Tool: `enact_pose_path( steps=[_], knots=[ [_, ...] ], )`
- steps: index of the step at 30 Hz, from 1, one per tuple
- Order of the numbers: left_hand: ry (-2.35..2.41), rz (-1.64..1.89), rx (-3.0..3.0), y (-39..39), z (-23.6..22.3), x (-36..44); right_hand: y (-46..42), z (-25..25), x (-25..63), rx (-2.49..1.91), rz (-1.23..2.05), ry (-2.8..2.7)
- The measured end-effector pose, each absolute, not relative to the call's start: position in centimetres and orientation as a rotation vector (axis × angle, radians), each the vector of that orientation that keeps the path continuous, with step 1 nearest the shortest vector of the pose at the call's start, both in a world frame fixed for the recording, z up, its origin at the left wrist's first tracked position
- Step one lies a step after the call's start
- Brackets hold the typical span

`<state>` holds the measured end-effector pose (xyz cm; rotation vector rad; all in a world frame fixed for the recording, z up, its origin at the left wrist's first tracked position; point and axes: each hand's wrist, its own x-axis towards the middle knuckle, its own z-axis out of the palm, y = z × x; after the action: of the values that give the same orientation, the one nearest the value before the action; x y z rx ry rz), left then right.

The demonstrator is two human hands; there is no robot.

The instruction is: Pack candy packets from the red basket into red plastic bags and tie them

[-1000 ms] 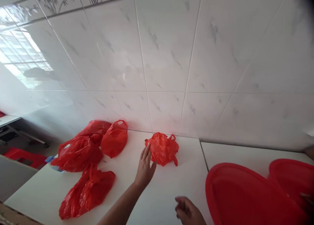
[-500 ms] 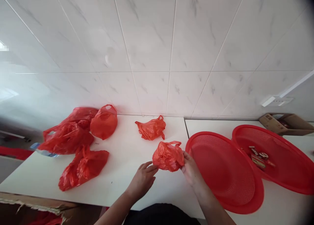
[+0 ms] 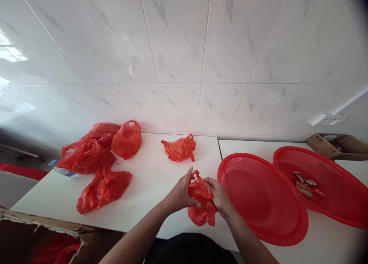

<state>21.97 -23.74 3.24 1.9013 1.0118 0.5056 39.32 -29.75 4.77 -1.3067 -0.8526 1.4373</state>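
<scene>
Between my two hands is a crumpled red plastic bag (image 3: 201,214), held over the front of the white table. My left hand (image 3: 182,193) grips its left side, thumb across the front and fingers pointing up behind it. On the other side, my right hand (image 3: 218,195) pinches the bag near its upper right. What the bag contains, if anything, is hidden. Farther back lies a second small red plastic bag (image 3: 180,148). Just right of my right hand stands a red mesh basket (image 3: 258,233) with nothing seen inside.
Several filled red bags (image 3: 86,156) crowd the table's left end beside a clear plastic bottle (image 3: 64,170). Another red basket (image 3: 339,172) at right holds a few small packets (image 3: 304,189). An open cardboard box (image 3: 327,147) sits behind it; a torn carton (image 3: 83,241) is at lower left.
The bag has come down toward me and been turned in my hands. My left hand has moved up and right onto the bag. The view has shifted slightly left.
</scene>
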Motion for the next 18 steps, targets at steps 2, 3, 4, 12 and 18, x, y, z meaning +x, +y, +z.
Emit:
enact_pose_path(
  steps=[2, 3, 4, 12, 18],
  knots=[
    [1.104, 0.498, 1.814, -23.8, 3.3, 22.7, -29.8, 5.0, 39.7, -1.326, 1.416, -0.935],
    [1.183, 0.537, 1.779, -23.7, 3.3, 22.8, -29.9, 4.9, 40.0, -1.319, 1.421, -0.981],
    [1.267, 0.588, 1.748, -23.4, 3.2, 22.8, -30.1, 4.7, 40.4, -1.317, 1.432, -1.029],
    [1.517, 0.621, 1.569, -20.9, 4.5, 19.0, -30.9, 1.4, 43.4, -1.778, 1.073, -1.251],
    [0.957, 0.365, 1.370, -21.5, 6.9, 16.7, -30.6, 1.9, 45.3, -1.970, 0.980, -1.005]
  ],
)
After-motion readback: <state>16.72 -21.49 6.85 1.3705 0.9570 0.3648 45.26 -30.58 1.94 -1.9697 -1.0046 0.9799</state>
